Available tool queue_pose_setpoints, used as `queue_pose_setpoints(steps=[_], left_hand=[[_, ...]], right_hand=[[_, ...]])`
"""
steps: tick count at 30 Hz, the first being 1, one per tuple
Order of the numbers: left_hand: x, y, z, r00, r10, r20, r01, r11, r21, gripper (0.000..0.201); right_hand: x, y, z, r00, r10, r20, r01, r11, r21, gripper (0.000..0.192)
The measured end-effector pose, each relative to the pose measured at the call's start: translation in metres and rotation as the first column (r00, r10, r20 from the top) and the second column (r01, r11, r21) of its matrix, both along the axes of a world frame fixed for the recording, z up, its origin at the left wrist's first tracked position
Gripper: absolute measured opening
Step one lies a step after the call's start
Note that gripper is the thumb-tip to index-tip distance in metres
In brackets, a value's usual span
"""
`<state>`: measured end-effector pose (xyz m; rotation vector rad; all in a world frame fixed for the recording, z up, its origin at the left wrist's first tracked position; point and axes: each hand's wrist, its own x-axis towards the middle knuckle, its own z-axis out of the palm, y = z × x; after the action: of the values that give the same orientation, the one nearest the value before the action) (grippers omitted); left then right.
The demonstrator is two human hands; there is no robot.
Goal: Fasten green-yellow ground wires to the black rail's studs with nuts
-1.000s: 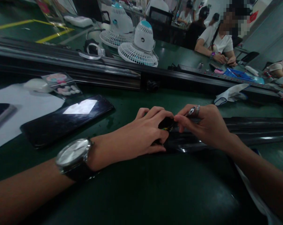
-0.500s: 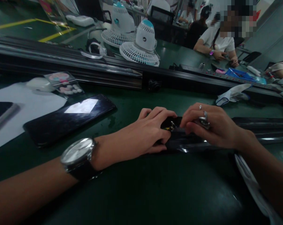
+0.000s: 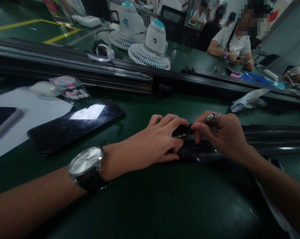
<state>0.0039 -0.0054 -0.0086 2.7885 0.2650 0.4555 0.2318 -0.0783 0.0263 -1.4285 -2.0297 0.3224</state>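
At the far left a sheet of white paper is laid on the green table, with a small packet at its far edge; a dark phone is seen just beside it, screen up and glinting; two small white fans are stood behind the black rail that crosses the bench. A wristwatch is worn on the near forearm; the left hand is laid flat and curled over the end of a long black strip, pressing it to the table, so it is closed on that end. A small dark part with a yellow-green fleck is seen between the two hands, at the strip's end. The right hand, with rings on its fingers, is pinched narrowly on that part between thumb and fingertip; what exactly is gripped cannot be told. The strip runs away to the right, flat on the table; it is judged light, glossy and rather slippery, stiff along its length yet likely to flex if lifted at one end; hold is best taken near the end, pressed from above, while the tiny part, probably delicate, is handled by fingertips only. A white glove is left beyond; seated people are seen at the far right.
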Motion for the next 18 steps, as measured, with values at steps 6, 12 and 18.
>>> queue_pose_setpoints(steps=[6, 12, 18], left_hand=[[0.0, 0.001, 0.001, 1.0, -0.008, -0.021, 0.008, 1.0, -0.007, 0.009], [0.0, 0.002, -0.001, 1.0, -0.019, 0.003, 0.019, 0.999, -0.035, 0.009], [0.0, 0.002, 0.001, 1.0, -0.028, -0.002, 0.028, 0.999, -0.043, 0.007]], right_hand=[[-0.002, 0.001, -0.002, 1.0, -0.013, 0.023, 0.013, 1.0, 0.024, 0.028], [-0.004, 0.002, -0.003, 0.994, 0.094, 0.056, -0.098, 0.993, 0.07, 0.029], [0.01, 0.006, 0.006, 0.95, 0.265, 0.164, -0.272, 0.962, 0.021, 0.025]])
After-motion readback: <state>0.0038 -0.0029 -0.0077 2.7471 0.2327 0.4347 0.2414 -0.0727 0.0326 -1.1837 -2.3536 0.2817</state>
